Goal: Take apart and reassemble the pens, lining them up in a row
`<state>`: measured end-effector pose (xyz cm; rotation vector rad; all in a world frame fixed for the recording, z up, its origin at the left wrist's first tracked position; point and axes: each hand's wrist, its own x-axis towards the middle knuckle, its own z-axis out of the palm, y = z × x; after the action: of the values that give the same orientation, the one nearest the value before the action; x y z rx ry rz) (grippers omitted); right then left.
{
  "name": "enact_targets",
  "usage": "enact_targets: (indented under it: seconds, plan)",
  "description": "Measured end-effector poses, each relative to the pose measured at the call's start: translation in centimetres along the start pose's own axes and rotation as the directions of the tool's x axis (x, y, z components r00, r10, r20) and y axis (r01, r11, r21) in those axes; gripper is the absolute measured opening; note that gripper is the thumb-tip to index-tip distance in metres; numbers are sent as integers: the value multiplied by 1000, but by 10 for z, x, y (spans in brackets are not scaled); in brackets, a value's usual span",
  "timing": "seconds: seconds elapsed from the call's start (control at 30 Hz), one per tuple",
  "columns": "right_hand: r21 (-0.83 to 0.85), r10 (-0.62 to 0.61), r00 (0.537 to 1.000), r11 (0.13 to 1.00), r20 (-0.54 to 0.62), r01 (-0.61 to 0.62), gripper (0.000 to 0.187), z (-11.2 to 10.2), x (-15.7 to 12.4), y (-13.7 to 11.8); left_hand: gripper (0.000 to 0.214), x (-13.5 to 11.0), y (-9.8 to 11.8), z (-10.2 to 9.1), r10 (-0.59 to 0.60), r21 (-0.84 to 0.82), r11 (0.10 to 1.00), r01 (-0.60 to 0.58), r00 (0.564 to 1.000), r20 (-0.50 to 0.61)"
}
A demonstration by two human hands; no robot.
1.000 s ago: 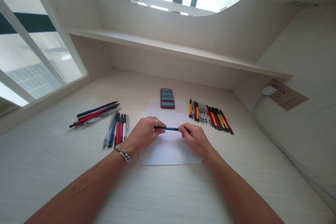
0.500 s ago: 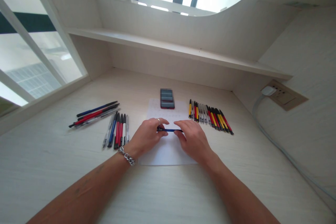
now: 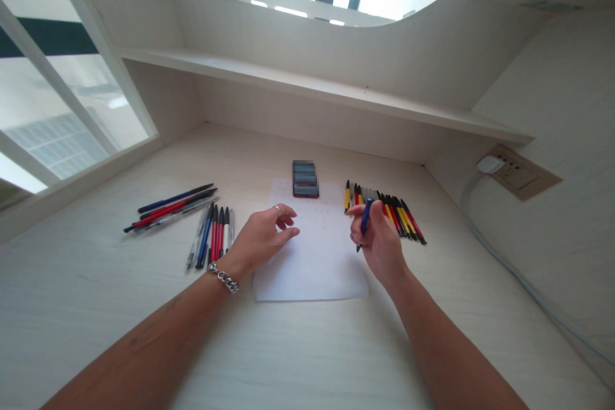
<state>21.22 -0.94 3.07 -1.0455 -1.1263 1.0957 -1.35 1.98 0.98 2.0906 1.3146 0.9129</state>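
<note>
A blue pen [image 3: 366, 218] with a dark tip is gripped in my right hand [image 3: 383, 237], its tip pointing down over the right side of the white paper [image 3: 312, 269]. My left hand [image 3: 266, 230] hovers over the paper's left side, fingers apart and holding nothing. Left of it, a row of pens [image 3: 214, 234] in clear, blue, red and white lies side by side. Beyond my right hand is a row of pens [image 3: 398, 214] in yellow, red, black and clear, partly hidden by that hand.
A phone [image 3: 305, 179] lies at the paper's top edge. Several more pens [image 3: 173, 208] lie at an angle at the far left. On the right wall, a plug sits in a socket plate [image 3: 521, 170], and its cable [image 3: 500, 262] runs down. A shelf [image 3: 312, 83] crosses the back.
My right hand has moved right and turned the blue pen from level to steeply tilted. The left hand has let go of the pen and drawn slightly left.
</note>
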Motion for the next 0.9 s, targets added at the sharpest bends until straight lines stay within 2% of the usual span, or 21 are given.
enact_targets:
  seconds: [0.1, 0.23, 0.77, 0.9]
  plan:
    - [273, 101, 995, 958, -26, -90, 56, -6, 6, -4, 22, 0, -5, 0, -8, 44, 999, 7, 1000, 30]
    - [412, 174, 984, 899, -28, -147, 52, -14, 8, -7, 21, -1, -6, 1, -12, 74, 997, 7, 997, 76]
    - [363, 162, 986, 922, -46, -134, 58, -23, 9, -3, 20, -2, -5, 2, 0, 127, 992, -22, 985, 171]
    - [376, 167, 983, 918, -82, -125, 51, -20, 11, 1, 20, -4, -1, 4, 24, 142, 988, -53, 980, 200]
